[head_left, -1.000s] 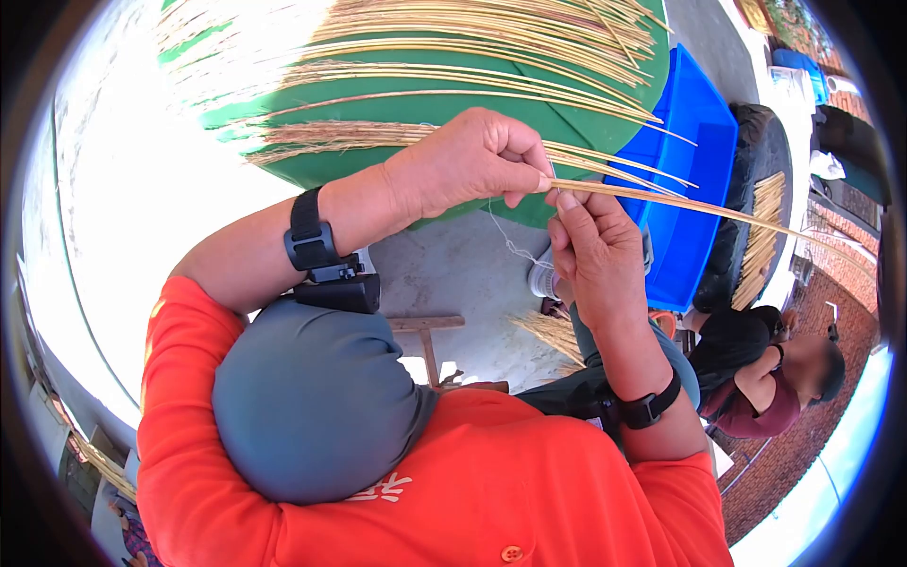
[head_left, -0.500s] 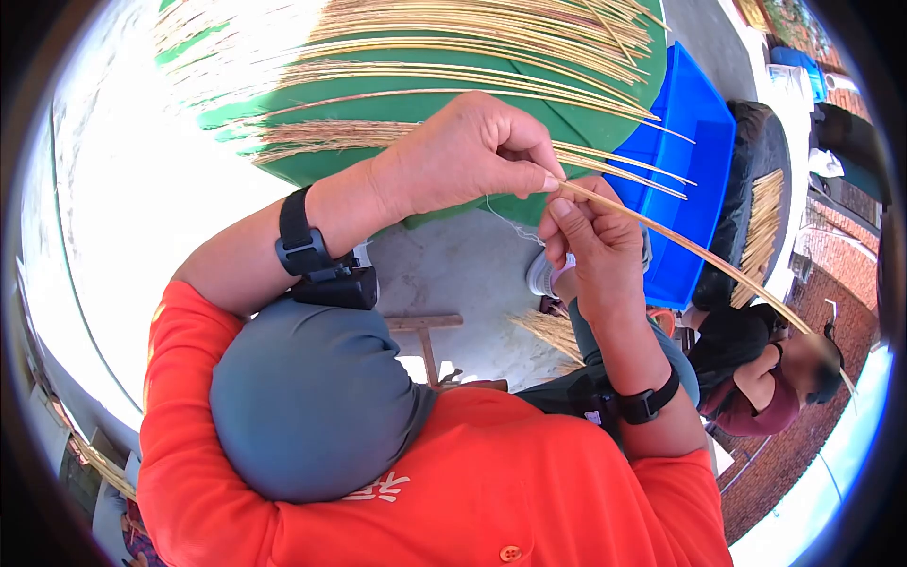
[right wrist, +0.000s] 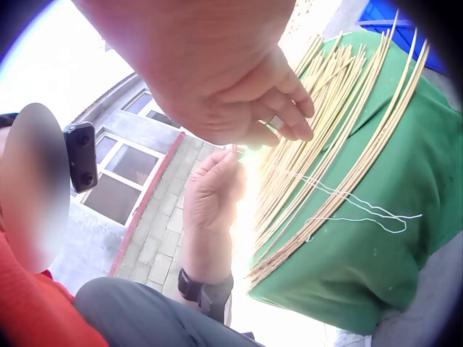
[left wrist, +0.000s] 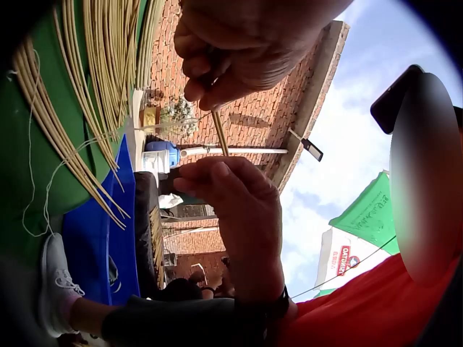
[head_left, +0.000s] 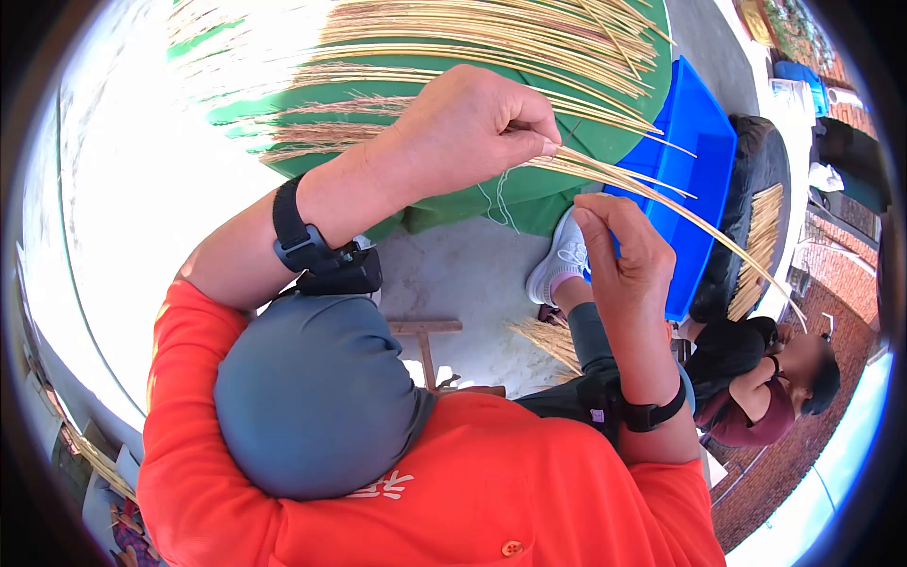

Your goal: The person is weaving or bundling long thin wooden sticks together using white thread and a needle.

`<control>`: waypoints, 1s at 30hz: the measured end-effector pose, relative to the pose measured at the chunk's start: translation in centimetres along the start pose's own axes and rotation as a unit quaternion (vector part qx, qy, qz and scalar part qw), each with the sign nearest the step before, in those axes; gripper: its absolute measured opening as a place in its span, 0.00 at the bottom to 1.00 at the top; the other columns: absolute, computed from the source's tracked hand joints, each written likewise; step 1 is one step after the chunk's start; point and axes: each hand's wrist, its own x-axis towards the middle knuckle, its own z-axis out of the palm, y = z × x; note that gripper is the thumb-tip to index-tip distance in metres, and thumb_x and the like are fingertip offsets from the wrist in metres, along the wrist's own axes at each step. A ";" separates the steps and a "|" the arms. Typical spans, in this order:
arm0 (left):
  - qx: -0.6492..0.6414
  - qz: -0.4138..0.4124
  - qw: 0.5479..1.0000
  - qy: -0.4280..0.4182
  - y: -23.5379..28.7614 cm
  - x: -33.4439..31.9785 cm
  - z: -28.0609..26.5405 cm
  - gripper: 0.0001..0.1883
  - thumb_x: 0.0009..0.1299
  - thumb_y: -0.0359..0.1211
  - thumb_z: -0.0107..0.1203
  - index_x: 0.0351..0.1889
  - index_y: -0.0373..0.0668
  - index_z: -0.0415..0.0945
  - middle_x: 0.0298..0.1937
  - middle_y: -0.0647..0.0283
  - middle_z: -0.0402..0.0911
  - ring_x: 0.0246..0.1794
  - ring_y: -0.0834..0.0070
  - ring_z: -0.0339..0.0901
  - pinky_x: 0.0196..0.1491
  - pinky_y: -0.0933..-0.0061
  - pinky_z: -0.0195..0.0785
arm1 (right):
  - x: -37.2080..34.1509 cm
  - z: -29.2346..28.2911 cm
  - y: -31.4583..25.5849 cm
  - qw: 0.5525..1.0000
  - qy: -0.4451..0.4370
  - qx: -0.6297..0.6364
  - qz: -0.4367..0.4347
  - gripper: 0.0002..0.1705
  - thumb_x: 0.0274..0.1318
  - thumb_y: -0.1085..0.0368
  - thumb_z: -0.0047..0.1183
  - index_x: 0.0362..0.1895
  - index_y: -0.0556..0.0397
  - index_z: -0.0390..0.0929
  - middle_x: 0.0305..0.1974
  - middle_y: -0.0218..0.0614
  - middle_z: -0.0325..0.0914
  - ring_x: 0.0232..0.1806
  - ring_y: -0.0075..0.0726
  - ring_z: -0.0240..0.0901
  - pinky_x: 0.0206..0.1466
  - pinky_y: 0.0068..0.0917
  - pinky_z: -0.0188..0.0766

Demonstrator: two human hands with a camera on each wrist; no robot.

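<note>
In the head view my left hand [head_left: 472,123] pinches the butt of a few thin straw stalks [head_left: 723,238] between thumb and forefinger. They reach out to the right in a long, bending line. A thin dark sliver like a needle [head_left: 574,130] sticks up beside its fingertips. White thread [head_left: 504,203] dangles below this hand and loops over the cloth in the right wrist view. My right hand [head_left: 628,250] is below the stalks and apart from them, fingers loosely bent, thumb near forefinger, no object visible in it. A ring [right wrist: 275,122] shows on it.
Rows of stalks [head_left: 491,28] lie across a green-covered table [head_left: 453,203] ahead. To its right stands a blue plastic tub [head_left: 699,180]; beyond it a bundle of short straw [head_left: 759,250] rests on a black surface. Another person [head_left: 761,378] sits at right. A wooden stool [head_left: 425,326] stands below.
My right hand has let go near the stalks' butt and drawn down and right. My left hand has risen slightly, still pinching the stalks, whose far end has swung downward.
</note>
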 end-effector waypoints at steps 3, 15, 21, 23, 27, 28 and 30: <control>0.068 0.070 0.995 -0.001 0.0 -0.4 0.8 0.03 0.59 0.27 0.56 0.30 0.38 0.78 0.24 0.65 0.78 0.23 0.77 0.74 0.26 0.77 0.64 | 1.1 -0.5 -1.4 0.971 0.123 -0.104 -0.175 0.16 0.38 0.74 0.63 0.36 0.57 0.76 0.35 0.40 0.73 0.33 0.40 0.72 0.36 0.28 0.69; 0.200 0.155 0.967 -0.022 1.7 -0.6 1.5 0.02 0.56 0.30 0.56 0.27 0.43 0.77 0.21 0.62 0.74 0.21 0.64 0.73 0.23 0.68 0.63 | 1.3 0.1 -0.7 0.986 0.118 0.077 -0.095 0.07 0.45 0.77 0.56 0.29 0.55 0.73 0.27 0.33 0.71 0.30 0.29 0.68 0.35 0.22 0.65; 0.314 0.115 0.939 -0.073 -1.5 -1.0 0.5 0.04 0.58 0.32 0.55 0.27 0.44 0.76 0.21 0.62 0.75 0.22 0.63 0.73 0.24 0.68 0.64 | 3.1 -3.4 -3.5 0.852 0.173 0.488 0.074 0.07 0.63 0.66 0.40 0.39 0.56 0.68 0.34 0.40 0.72 0.34 0.39 0.76 0.46 0.40 0.75; 0.265 0.115 0.957 -0.018 -2.6 -0.6 -0.7 0.04 0.59 0.33 0.54 0.27 0.44 0.76 0.21 0.62 0.75 0.22 0.63 0.72 0.24 0.69 0.64 | 2.6 -4.1 -2.7 0.829 0.117 0.545 0.039 0.08 0.64 0.65 0.39 0.39 0.56 0.68 0.33 0.40 0.72 0.33 0.40 0.75 0.46 0.42 0.75; 0.268 0.022 0.963 0.002 -4.6 0.1 -3.1 0.05 0.60 0.33 0.55 0.29 0.43 0.76 0.22 0.63 0.74 0.23 0.66 0.72 0.28 0.71 0.64 | 2.9 -6.3 -2.5 0.809 0.067 0.581 -0.054 0.08 0.65 0.63 0.38 0.37 0.55 0.66 0.30 0.35 0.65 0.27 0.27 0.58 0.33 0.25 0.62; 0.292 0.031 0.956 0.021 -5.4 0.0 -3.2 0.04 0.60 0.33 0.55 0.29 0.43 0.76 0.24 0.64 0.74 0.25 0.67 0.73 0.29 0.71 0.65 | 2.9 -7.4 -1.9 0.804 0.089 0.587 -0.045 0.06 0.64 0.66 0.39 0.36 0.54 0.64 0.31 0.32 0.61 0.26 0.24 0.51 0.31 0.22 0.52; 0.315 0.039 0.948 0.036 -6.4 -0.4 -3.5 0.04 0.60 0.32 0.55 0.29 0.43 0.76 0.25 0.64 0.75 0.26 0.67 0.73 0.30 0.71 0.65 | 2.8 -9.9 -1.7 0.753 0.060 0.652 -0.068 0.03 0.63 0.71 0.39 0.35 0.56 0.63 0.29 0.31 0.57 0.25 0.22 0.49 0.30 0.22 0.52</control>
